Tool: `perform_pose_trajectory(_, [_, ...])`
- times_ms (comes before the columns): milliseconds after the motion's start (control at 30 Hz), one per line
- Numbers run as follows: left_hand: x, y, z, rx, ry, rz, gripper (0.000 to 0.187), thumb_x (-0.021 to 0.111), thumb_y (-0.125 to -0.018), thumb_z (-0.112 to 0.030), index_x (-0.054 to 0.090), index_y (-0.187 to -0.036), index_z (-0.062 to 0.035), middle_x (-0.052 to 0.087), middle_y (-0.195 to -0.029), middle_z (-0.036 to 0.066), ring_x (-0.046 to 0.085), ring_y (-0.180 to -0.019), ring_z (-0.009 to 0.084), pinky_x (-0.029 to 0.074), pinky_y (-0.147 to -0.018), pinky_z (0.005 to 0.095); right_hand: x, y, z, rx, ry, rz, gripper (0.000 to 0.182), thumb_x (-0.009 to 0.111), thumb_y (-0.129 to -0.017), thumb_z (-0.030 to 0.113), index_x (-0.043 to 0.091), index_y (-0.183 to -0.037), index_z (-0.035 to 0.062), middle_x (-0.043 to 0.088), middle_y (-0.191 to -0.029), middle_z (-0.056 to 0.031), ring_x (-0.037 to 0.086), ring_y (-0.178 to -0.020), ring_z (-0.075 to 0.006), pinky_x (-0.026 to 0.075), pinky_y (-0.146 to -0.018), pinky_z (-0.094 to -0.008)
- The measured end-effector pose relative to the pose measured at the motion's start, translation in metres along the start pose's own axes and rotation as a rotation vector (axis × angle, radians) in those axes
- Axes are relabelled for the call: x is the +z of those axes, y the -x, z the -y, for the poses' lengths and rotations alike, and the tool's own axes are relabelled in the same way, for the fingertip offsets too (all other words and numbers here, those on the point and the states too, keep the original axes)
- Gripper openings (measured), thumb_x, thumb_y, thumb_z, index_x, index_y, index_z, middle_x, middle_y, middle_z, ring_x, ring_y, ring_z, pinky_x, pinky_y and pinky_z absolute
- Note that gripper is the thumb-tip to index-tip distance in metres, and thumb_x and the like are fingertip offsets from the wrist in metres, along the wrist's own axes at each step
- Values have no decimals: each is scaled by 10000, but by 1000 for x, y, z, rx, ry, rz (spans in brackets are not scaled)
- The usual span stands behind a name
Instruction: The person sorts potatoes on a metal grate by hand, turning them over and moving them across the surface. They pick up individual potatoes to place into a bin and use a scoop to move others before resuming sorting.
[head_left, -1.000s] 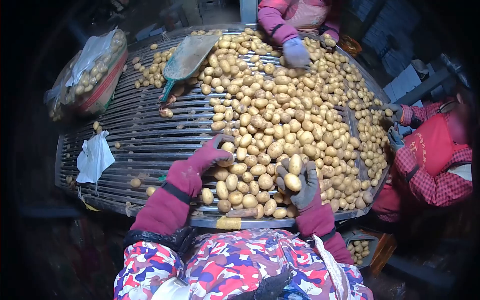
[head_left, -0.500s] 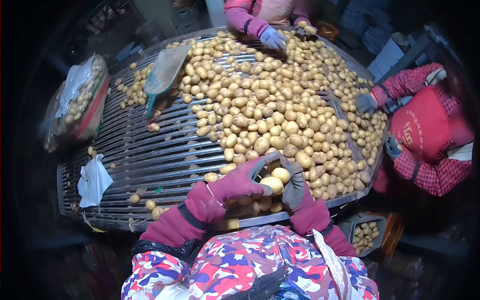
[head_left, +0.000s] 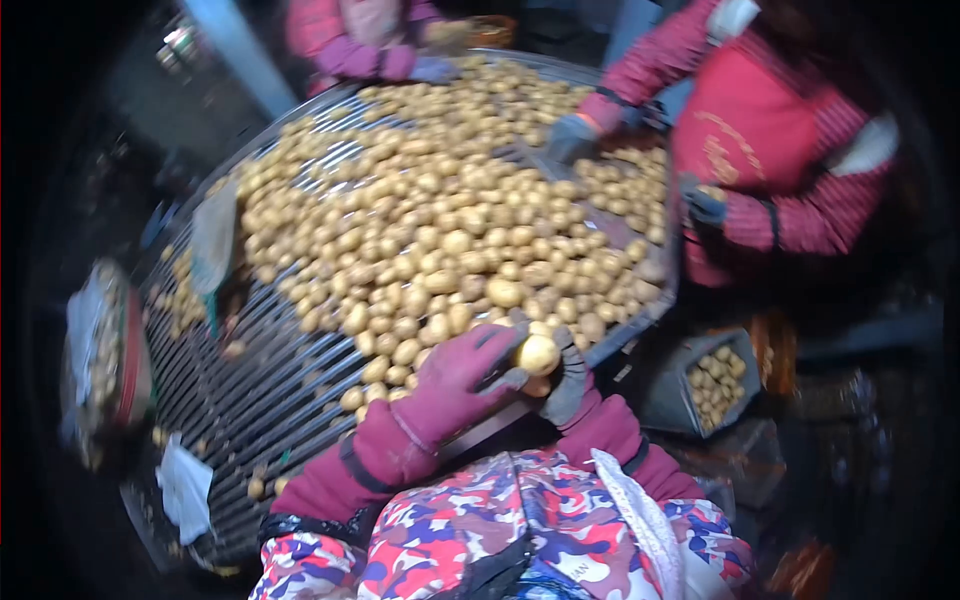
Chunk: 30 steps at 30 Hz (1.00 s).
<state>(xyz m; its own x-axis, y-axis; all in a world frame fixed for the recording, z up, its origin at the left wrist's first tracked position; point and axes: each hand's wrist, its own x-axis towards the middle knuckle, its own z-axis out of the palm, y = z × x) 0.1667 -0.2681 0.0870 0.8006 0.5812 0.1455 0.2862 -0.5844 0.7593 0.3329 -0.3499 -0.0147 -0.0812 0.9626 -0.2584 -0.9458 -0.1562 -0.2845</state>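
Note:
Pale yellow potatoes (head_left: 420, 230) cover much of a slatted metal sorting table (head_left: 265, 375). At the near edge, my left hand (head_left: 468, 378), in a maroon glove, curls its fingers against the left side of a large potato (head_left: 537, 355). My right hand (head_left: 568, 382), in a glove with grey fingers, closes round the right side of that potato. More potatoes show just behind and below it, and I cannot make out how many are in my grip. The image is slightly blurred.
A green-handled scoop (head_left: 213, 235) lies at the left among potatoes. Beyond the left edge stands a filled sack (head_left: 110, 360); a white bag (head_left: 185, 490) lies nearby. A grey crate (head_left: 740, 400) of potatoes stands right. Two co-workers' gloved hands (head_left: 572, 138) reach over the far and right sides.
My view has swung to the right, so table and co-workers appear shifted left. My hands have stayed together, bringing the potato between them closer to the right-hand corner of the table.

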Motion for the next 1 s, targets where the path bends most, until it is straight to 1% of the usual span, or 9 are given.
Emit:
perform_pose_trajectory(267, [65, -60, -50, 374, -190, 219, 762, 776, -800, -353, 464, -1433, -66, 558, -1355, 181, 645, -1075, 363, 567, -794, 418, -18, 95, 44, -283, 56, -199, 703, 583, -933, 600, 476, -1422, 108, 594, -1321, -108, 604, -1196, -267, 535, -982, -458])
perform_pose_trajectory(400, [100, -85, -79, 525, -128, 378, 845, 770, -797, -338, 375, -1497, -79, 441, -1472, 199, 620, -1124, 369, 554, -859, 430, -33, 129, 66, -465, -321, -151, 668, 577, -918, 623, 469, -1444, 226, 552, -1371, -107, 567, -1200, -254, 502, -1003, -424])
perform_pose_trajectory(533, [123, -76, -76, 577, -115, 490, 828, 748, -813, -331, 364, -1510, -102, 401, -1500, 218, 595, -1165, 388, 538, -914, 461, -115, 170, 112, -858, -14, -350, 663, 563, -946, 559, 502, -1381, 61, 577, -1307, -160, 549, -1203, -298, 506, -1017, -459])
perform_pose_trajectory(567, [125, -74, -72, 581, -115, 500, 828, 748, -813, -331, 364, -1510, -102, 401, -1500, 218, 595, -1165, 388, 538, -914, 461, -133, 176, 121, -998, 491, -624, 653, 552, -955, 544, 476, -1404, 76, 550, -1346, -163, 530, -1233, -313, 512, -1014, -474])
perform_pose_trajectory(633, [123, -66, -62, 521, -113, 555, 765, 736, -832, -328, 406, -1485, -106, 435, -1474, 208, 604, -1157, 380, 550, -889, 464, -151, 189, 137, -1112, 547, -851, 635, 538, -968, 517, 427, -1446, 114, 479, -1428, -162, 485, -1299, -337, 514, -1018, -500])
perform_pose_trajectory(700, [115, -58, -52, 476, -121, 555, 731, 730, -843, -321, 425, -1471, -105, 456, -1457, 202, 607, -1156, 378, 554, -884, 464, -234, 226, 156, -981, -142, -757, 611, 529, -990, 489, 362, -1491, 182, 372, -1517, -146, 422, -1373, -345, 497, -1037, -532])
perform_pose_trajectory(833, [87, -41, -18, 307, -49, 494, 657, 718, -864, -260, 455, -1445, -100, 503, -1414, 192, 611, -1153, 387, 547, -917, 460, -221, 229, 144, -959, -177, -1034, 545, 519, -1008, 434, 403, -1467, 166, 403, -1495, -143, 432, -1362, -332, 494, -1043, -526])
perform_pose_trajectory(933, [62, -15, 15, 164, -36, 403, 630, 725, -859, -212, 482, -1427, -90, 523, -1399, 195, 605, -1174, 384, 528, -962, 434, -229, 210, 150, -879, -130, -859, 527, 503, -1015, 415, 427, -1460, 143, 409, -1498, -151, 425, -1362, -339, 486, -1044, -515])
perform_pose_trajectory(1000, [45, 6, 28, 85, 19, 268, 530, 676, -889, -239, 526, -1373, -84, 555, -1362, 167, 597, -1182, 366, 523, -955, 435, -236, 189, 157, -871, 183, -590, 523, 497, -1014, 411, 452, -1442, 113, 440, -1470, -155, 458, -1326, -343, 499, -1014, -491])
